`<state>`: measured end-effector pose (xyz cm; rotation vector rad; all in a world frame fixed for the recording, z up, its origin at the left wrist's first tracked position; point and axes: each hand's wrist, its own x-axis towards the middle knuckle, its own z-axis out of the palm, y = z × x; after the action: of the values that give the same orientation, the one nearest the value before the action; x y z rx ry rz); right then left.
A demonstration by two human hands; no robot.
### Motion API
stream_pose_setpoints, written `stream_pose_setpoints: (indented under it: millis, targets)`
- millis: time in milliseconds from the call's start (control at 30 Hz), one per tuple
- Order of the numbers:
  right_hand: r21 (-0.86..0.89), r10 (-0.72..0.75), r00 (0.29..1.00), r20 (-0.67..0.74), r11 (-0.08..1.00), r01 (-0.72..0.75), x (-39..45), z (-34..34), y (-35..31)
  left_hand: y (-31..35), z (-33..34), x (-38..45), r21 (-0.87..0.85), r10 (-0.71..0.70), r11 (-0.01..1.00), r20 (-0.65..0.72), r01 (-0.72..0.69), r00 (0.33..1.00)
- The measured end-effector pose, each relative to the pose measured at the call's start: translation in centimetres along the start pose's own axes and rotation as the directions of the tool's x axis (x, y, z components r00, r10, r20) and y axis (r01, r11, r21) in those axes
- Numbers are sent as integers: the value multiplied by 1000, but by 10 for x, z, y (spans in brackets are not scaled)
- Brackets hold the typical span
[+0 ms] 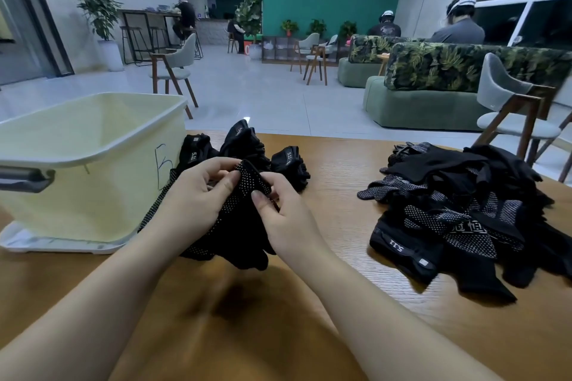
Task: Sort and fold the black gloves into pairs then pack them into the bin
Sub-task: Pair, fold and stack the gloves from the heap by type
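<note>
Pinching a dotted glove (244, 195) over the table (340, 170) with both hands (192, 195) (284, 219), few folded pairs (247, 148) beside the bin (93, 139), big pile (458, 210) still unsorted, nothing visibly packed.

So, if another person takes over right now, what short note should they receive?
Left hand and right hand both pinch the dotted glove pair above the table.
Three folded bundles lie beside the bin, not inside; the bin's inside is hidden from view.
Unsorted glove pile lies on the right.
Done: some pairs folded.
Left: finish this pair, sort the pile, pack everything into the bin.
</note>
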<state>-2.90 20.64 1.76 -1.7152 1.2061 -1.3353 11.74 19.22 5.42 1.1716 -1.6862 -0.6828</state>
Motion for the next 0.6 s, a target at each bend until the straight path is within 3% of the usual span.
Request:
stream_pose_setpoints:
  millis: [233,467,600]
  targets:
    - [-65,-11,998,69,998,15,39,19,-32,-2,-39,4,116,-35,992,-58,42,998]
    - [-135,49,985,164,990,-27,83,46,-42,-12,-52,11,114,-50,991,-154,68,987]
    - [-259,120,966,229,964,-59,96,61,-34,-32,-56,18,302,-88,945,-135,126,987]
